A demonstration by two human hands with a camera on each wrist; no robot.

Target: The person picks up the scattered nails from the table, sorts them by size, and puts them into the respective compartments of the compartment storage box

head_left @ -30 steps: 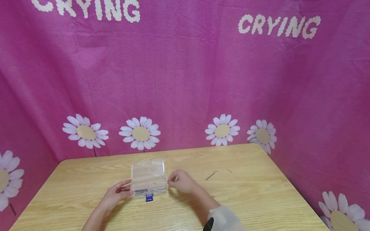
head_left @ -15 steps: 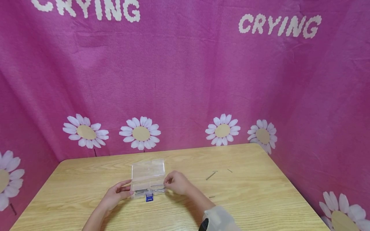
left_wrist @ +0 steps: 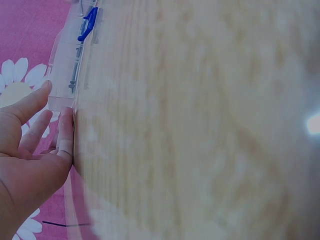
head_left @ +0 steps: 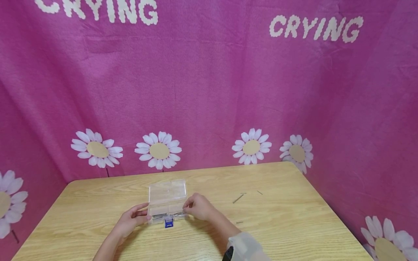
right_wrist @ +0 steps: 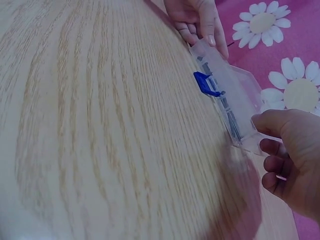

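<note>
A clear plastic box (head_left: 167, 191) with a blue latch (head_left: 168, 223) lies on the table, its lid folded back. Slim metal pieces that look like nails (right_wrist: 233, 124) are in its compartments. At the box's left end, my left hand (head_left: 130, 220) rests its thumb near the front corner, fingers stretched out along the side. My right hand (head_left: 200, 207) has its thumb and forefinger together over the right end, other fingers curled outside the wall in the right wrist view (right_wrist: 300, 155). I cannot tell whether a nail is between those fingertips.
On the wooden table (head_left: 294, 224), right of the box, lie a longer nail (head_left: 238, 198), a short one (head_left: 259, 192) and another short one (head_left: 240, 222). A pink cloth with daisies (head_left: 209, 90) hangs behind and at both sides.
My right hand has moved left, bringing the silver nail it pinched over the box's right compartment; that nail no longer shows sticking out from the fingertips. My left hand has stayed in place.
</note>
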